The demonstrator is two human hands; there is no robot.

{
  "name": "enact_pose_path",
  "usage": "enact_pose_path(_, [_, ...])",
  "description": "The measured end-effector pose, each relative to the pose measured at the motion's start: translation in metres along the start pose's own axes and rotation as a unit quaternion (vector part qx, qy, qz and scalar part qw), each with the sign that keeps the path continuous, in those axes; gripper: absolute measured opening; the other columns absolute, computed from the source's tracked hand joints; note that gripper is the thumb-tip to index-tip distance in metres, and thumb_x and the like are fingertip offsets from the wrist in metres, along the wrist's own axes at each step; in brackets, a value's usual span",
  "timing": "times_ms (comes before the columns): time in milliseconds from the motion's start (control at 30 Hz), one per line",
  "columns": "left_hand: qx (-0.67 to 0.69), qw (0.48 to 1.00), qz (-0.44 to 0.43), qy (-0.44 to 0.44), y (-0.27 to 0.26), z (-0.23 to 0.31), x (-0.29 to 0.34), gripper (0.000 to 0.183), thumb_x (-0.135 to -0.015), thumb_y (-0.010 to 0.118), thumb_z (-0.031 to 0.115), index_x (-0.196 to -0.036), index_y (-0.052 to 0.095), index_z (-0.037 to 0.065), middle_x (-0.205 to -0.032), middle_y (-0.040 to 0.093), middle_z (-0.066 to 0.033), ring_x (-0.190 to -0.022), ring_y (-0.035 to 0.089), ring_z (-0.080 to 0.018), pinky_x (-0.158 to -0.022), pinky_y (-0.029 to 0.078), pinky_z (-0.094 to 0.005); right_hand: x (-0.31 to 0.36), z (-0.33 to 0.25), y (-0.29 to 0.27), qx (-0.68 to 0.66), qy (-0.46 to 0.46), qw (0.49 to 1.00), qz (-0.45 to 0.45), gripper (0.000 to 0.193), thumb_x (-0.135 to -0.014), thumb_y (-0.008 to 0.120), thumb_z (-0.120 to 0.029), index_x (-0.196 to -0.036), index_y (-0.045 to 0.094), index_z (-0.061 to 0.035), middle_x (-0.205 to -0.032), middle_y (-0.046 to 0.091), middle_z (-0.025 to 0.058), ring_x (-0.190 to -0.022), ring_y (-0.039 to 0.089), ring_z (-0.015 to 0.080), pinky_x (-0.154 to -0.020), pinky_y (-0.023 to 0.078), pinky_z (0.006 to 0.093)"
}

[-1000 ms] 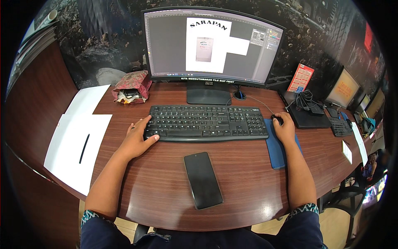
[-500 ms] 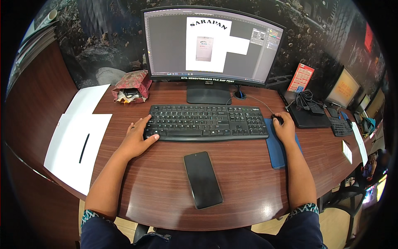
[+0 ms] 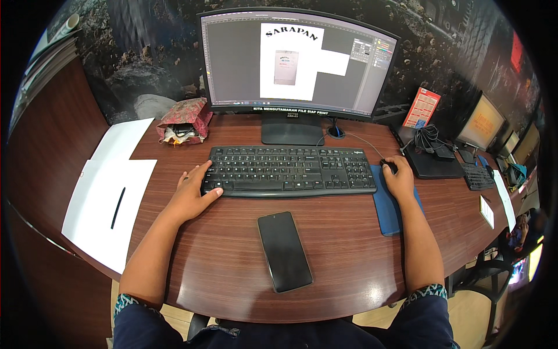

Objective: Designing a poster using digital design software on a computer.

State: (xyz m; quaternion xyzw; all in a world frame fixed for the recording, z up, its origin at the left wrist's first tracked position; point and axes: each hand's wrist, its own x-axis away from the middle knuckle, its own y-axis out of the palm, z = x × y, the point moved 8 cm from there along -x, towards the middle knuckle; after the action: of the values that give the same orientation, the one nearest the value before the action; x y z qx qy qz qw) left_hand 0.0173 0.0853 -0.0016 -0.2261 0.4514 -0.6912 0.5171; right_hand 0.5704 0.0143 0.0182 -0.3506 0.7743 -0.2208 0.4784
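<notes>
My left hand (image 3: 190, 192) rests at the left end of a black keyboard (image 3: 279, 189), fingers at its edge keys and thumb stretched out toward its lower left corner. It holds nothing. On a blue mouse pad (image 3: 388, 212), just right of the keyboard, my right hand (image 3: 399, 179) is wrapped over a dark mouse (image 3: 390, 167), mostly hidden under the palm and fingers. Behind the keyboard stands a wide monitor (image 3: 232, 64). Its screen shows a design program with a white page carrying curved black lettering and a small photo. A dark-screened phone (image 3: 285, 251) lies between my forearms.
White paper sheets (image 3: 99, 203) with a black pen (image 3: 118, 207) lie at left. A red patterned pouch (image 3: 197, 122) sits left of the monitor stand (image 3: 285, 129). Bundled black cable (image 3: 429, 139), a red-and-white calendar (image 3: 422, 107) and a second monitor (image 3: 482, 122) stand at right.
</notes>
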Motion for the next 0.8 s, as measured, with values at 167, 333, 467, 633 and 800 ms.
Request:
enact_pose_path(167, [0.001, 1.000, -0.009, -0.016, -0.002, 0.004, 0.002, 0.080, -0.095, 0.069, 0.039, -0.160, 0.034, 0.007, -0.157, 0.041, -0.0310, -0.154, 0.028, -0.0412, -0.128, 0.013, -0.0500, 0.000, 0.001, 0.001, -0.002, 0.008, 1.000, -0.011, 0.023, -0.086, 0.072, -0.015, -0.105, 0.073, -0.0027, -0.117, 0.069, 0.0148, -0.110, 0.067, 0.0354, -0.095, 0.052, 0.0413])
enact_pose_path(333, [0.000, 1.000, -0.007, -0.018, -0.002, 0.006, 0.002, 0.080, -0.095, 0.070, 0.038, -0.159, 0.034, 0.007, -0.158, 0.041, -0.0299, -0.154, 0.029, -0.0416, -0.128, 0.013, -0.0502, 0.002, 0.004, 0.001, -0.003, 0.018, 1.000, -0.018, 0.025, -0.085, 0.073, -0.016, -0.107, 0.073, -0.0032, -0.118, 0.069, 0.0165, -0.113, 0.065, 0.0369, -0.097, 0.051, 0.0433])
enact_pose_path(467, [0.014, 1.000, -0.009, -0.008, -0.003, 0.011, -0.001, 0.079, -0.094, 0.070, 0.035, -0.159, 0.034, 0.007, -0.157, 0.044, -0.0261, -0.151, 0.033, -0.0410, -0.128, 0.013, -0.0502, 0.004, -0.009, -0.007, 0.046, -0.019, 0.998, 0.025, 0.025, -0.085, 0.072, -0.016, -0.107, 0.071, -0.0049, -0.122, 0.068, 0.0183, -0.117, 0.063, 0.0394, -0.100, 0.049, 0.0477])
enact_pose_path(633, [0.009, 1.000, 0.004, -0.007, -0.002, 0.000, 0.001, 0.078, -0.094, 0.070, 0.032, -0.159, 0.035, 0.006, -0.155, 0.047, -0.0245, -0.149, 0.037, -0.0401, -0.127, 0.014, -0.0502, 0.015, -0.094, 0.003, -0.022, -0.214, 0.974, -0.068, 0.016, -0.087, 0.066, -0.011, -0.102, 0.067, -0.0054, -0.128, 0.066, 0.0184, -0.129, 0.055, 0.0401, -0.109, 0.040, 0.0515])
enact_pose_path(800, [0.008, 1.000, 0.003, -0.012, -0.002, 0.003, -0.001, 0.078, -0.093, 0.072, 0.031, -0.158, 0.036, 0.006, -0.155, 0.047, -0.0254, -0.148, 0.038, -0.0409, -0.126, 0.018, -0.0504, 0.024, -0.103, 0.014, -0.036, -0.207, 0.967, -0.143, 0.018, -0.092, 0.062, -0.015, -0.107, 0.068, -0.0056, -0.137, 0.061, 0.0189, -0.135, 0.050, 0.0416, -0.114, 0.035, 0.0533])
